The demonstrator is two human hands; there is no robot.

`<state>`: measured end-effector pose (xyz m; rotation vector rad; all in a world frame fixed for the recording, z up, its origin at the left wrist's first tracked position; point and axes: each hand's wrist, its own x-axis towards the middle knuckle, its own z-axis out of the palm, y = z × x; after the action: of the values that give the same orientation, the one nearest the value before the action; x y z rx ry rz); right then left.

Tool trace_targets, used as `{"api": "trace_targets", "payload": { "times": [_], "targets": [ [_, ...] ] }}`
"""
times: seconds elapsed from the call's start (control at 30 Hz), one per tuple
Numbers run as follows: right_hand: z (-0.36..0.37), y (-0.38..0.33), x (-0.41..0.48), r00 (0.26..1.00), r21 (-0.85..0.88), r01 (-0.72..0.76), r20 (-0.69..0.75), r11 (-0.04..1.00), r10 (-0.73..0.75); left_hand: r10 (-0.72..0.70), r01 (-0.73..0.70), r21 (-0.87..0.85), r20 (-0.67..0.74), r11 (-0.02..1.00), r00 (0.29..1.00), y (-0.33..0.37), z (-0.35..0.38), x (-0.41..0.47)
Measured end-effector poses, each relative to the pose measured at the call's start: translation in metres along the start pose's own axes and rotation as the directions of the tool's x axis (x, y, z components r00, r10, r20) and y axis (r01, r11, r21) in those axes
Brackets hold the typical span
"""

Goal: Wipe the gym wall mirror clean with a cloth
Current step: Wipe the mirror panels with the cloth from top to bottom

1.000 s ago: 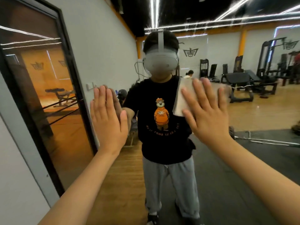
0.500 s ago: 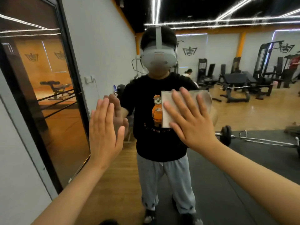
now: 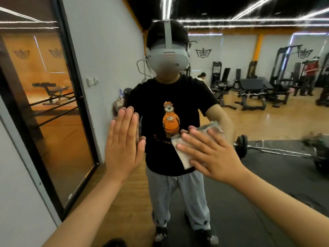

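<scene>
The right hand (image 3: pixel 213 157) has slid the cloth (image 3: pixel 185 162) down the mirror (image 3: pixel 267 175). A second ago it was up at about shoulder height of the reflected person (image 3: pixel 170 107), half a second ago it was over the chest, and now it sits low, near the hem of the reflected black shirt. The hand lies open, with its fingers spread and straight, and its palm presses the folded pale cloth flat on the glass. It does not grip the cloth, whose edges show above the fingertips and below the thumb. The left hand (image 3: pixel 122 148) is also open and holds nothing. Its fingers are together and flat on the glass to the left, and it has hardly moved, so it looks like a brace. My judgement is that this is one downward wiping stroke nearing its low end. It covers only a narrow strip, so much of the mirror to the right and above probably still needs passes.
</scene>
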<state>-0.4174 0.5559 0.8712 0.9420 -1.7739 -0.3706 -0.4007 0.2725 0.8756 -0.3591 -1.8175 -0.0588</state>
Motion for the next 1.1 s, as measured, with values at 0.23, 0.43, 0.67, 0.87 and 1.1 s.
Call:
{"api": "trace_targets", "payload": {
  "times": [0.23, 0.43, 0.67, 0.87, 1.1],
  "targets": [
    [-0.049, 0.063, 0.121, 0.97, -0.055, -0.212, -0.138, 0.976, 0.203, 0.012, -0.012, 0.016, 0.001, 1.0, 1.0, 0.0, 0.0, -0.001],
    [-0.04, 0.027, 0.158, 0.904, -0.024, -0.384, -0.215, 0.923, 0.371, 0.02, -0.02, -0.003, -0.003, 1.0, 1.0, -0.001, 0.0, -0.002],
    [-0.003, -0.05, 0.111, 0.977, 0.011, -0.198, -0.072, 0.98, 0.199, 0.002, -0.022, -0.157, -0.128, 0.987, 0.992, -0.004, 0.003, -0.006],
    [0.029, -0.08, 0.026, 0.988, -0.129, 0.107, 0.127, 0.986, -0.091, 0.024, -0.048, -0.212, -0.112, 0.976, 0.993, -0.008, 0.005, -0.007],
    [0.005, -0.044, 0.057, 0.987, -0.039, -0.157, -0.031, 0.987, 0.156, 0.018, -0.043, -0.256, -0.099, 0.966, 0.995, -0.008, -0.004, -0.005]
  ]
}}
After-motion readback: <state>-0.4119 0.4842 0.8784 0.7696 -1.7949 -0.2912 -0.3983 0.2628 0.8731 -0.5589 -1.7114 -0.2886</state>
